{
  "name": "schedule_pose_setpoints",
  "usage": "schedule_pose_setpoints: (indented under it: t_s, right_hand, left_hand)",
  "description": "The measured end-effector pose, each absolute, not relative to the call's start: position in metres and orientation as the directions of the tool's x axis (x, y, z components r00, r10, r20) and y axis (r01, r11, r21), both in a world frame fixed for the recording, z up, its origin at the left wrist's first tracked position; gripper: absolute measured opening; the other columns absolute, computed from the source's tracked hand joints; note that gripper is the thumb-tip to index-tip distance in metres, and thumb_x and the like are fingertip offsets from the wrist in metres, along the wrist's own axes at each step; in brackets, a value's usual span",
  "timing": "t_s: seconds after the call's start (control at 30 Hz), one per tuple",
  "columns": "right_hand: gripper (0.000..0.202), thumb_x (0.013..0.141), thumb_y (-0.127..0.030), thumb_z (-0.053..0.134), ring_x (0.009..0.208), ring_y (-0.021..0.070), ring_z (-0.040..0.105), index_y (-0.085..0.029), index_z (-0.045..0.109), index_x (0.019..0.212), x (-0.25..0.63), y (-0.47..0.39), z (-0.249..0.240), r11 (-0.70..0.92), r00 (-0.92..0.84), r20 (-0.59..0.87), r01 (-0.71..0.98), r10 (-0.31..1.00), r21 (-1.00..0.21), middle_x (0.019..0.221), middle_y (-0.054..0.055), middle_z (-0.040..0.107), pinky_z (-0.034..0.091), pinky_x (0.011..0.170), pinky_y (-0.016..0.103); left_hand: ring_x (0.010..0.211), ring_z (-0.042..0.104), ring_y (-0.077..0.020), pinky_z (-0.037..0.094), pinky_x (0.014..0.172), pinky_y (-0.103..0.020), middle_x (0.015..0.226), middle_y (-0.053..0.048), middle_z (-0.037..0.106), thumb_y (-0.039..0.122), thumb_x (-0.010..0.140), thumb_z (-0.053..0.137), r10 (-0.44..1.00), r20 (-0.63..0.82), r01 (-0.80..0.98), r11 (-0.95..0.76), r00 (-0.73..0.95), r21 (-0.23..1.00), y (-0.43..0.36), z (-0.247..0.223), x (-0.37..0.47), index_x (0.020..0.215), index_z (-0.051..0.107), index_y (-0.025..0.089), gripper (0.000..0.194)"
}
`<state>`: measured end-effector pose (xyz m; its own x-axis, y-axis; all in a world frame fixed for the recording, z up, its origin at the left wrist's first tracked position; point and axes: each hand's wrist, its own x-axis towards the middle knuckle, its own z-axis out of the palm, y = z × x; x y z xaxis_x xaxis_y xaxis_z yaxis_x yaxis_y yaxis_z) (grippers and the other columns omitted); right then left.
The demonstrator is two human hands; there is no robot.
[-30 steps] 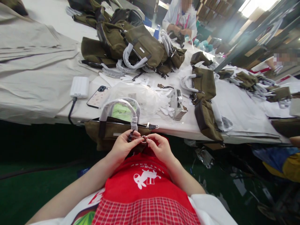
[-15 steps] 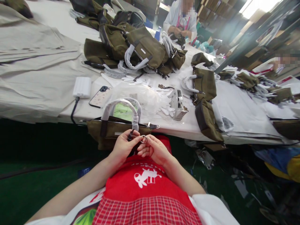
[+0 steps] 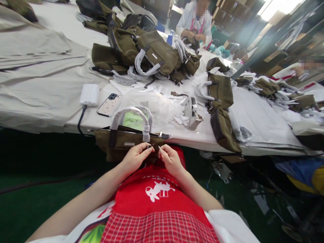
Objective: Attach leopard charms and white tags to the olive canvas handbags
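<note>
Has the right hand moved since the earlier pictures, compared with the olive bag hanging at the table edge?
Yes. The right hand has shifted slightly up and toward the olive bag, its fingertips now closer to the bag's lower edge and to the left hand.

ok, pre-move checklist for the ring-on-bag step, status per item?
1. Left hand pinching the dark tab: ok.
2. Right hand holding the ring: cannot tell, only a sliver shows at the fingertips.
3. Ring joined to tab: cannot tell, too small.
4. Bag hanging at the table edge, in front of both hands: ok.
5. Bag zipper closed: ok.
6. Phone and charger apart from the hands: ok.
</note>
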<state>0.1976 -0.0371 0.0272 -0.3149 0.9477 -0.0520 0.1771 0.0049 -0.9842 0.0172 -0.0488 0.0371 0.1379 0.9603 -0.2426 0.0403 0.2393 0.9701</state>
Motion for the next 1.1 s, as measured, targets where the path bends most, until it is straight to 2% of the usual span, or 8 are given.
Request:
schedule_pose_setpoints:
  t_s: [0.17,0.37,0.5,0.73,0.87,1.0,1.1]
  right_hand:
    - [0.019,0.09,-0.027,0.047,0.064,0.0125,0.046,-0.02,0.053,0.074,0.199,-0.038,0.029,0.198,-0.338,0.056,0.4,0.94,-0.895,0.069,-0.002,0.05,0.037,0.062,0.024]
    - [0.018,0.09,-0.023,0.047,0.068,0.0129,0.048,-0.019,0.053,0.073,0.198,-0.038,0.028,0.282,-0.409,0.095,0.426,0.907,-0.86,0.073,-0.001,0.053,0.038,0.065,0.024]
    - [0.018,0.089,-0.022,0.047,0.067,0.0128,0.048,-0.019,0.054,0.073,0.197,-0.039,0.031,0.291,-0.414,0.102,0.425,0.905,-0.857,0.072,-0.001,0.053,0.038,0.065,0.024]
    - [0.019,0.09,-0.021,0.047,0.069,0.0134,0.051,-0.019,0.057,0.073,0.196,-0.04,0.034,0.296,-0.437,0.099,0.41,0.894,-0.863,0.074,0.001,0.056,0.04,0.068,0.025]
    - [0.019,0.089,-0.021,0.048,0.069,0.0133,0.05,-0.019,0.057,0.073,0.197,-0.042,0.034,0.297,-0.437,0.101,0.407,0.894,-0.863,0.074,0.001,0.056,0.04,0.068,0.025]
    - [0.017,0.088,-0.023,0.05,0.066,0.0126,0.05,-0.019,0.057,0.072,0.197,-0.046,0.031,0.22,-0.458,0.057,0.313,0.887,-0.924,0.071,0.0,0.056,0.039,0.065,0.025]
    - [0.02,0.089,-0.028,0.051,0.057,0.0107,0.046,-0.019,0.055,0.071,0.199,-0.044,0.026,-0.05,-0.46,-0.091,0.1,0.883,-0.994,0.066,-0.001,0.056,0.036,0.057,0.024]
  left_hand:
    - [0.048,0.032,-0.0086,0.026,0.046,-0.021,0.053,0.006,0.042,0.054,0.081,0.057,0.898,-0.291,0.034,0.296,0.33,0.954,-0.052,0.041,0.019,0.069,0.058,0.017,0.038]
    - [0.044,0.023,-0.008,0.016,0.043,-0.023,0.048,0.008,0.03,0.062,0.082,0.051,0.85,-0.311,-0.001,0.344,0.425,0.939,-0.053,0.037,0.023,0.063,0.054,0.018,0.048]
    - [0.045,0.024,-0.0081,0.017,0.043,-0.023,0.049,0.007,0.032,0.063,0.082,0.05,0.856,-0.311,0.01,0.337,0.412,0.941,-0.053,0.035,0.025,0.061,0.053,0.018,0.05]
    - [0.055,0.04,-0.0121,0.034,0.055,-0.026,0.055,0.001,0.046,0.067,0.083,0.045,0.92,-0.226,0.118,0.198,0.321,0.973,-0.053,0.035,0.027,0.058,0.052,0.018,0.055]
    - [0.052,0.039,-0.0115,0.034,0.053,-0.026,0.052,0.001,0.046,0.069,0.082,0.045,0.923,-0.245,0.124,0.218,0.297,0.968,-0.052,0.033,0.03,0.055,0.05,0.019,0.057]
    - [0.041,0.026,-0.009,0.022,0.042,-0.024,0.041,0.006,0.031,0.07,0.082,0.042,0.888,-0.372,0.085,0.363,0.272,0.928,-0.05,0.028,0.029,0.051,0.045,0.021,0.058]
    - [0.04,0.031,-0.0096,0.024,0.043,-0.024,0.041,0.006,0.034,0.065,0.086,0.041,0.908,-0.329,0.157,0.297,0.258,0.942,-0.048,0.027,0.021,0.054,0.049,0.02,0.056]
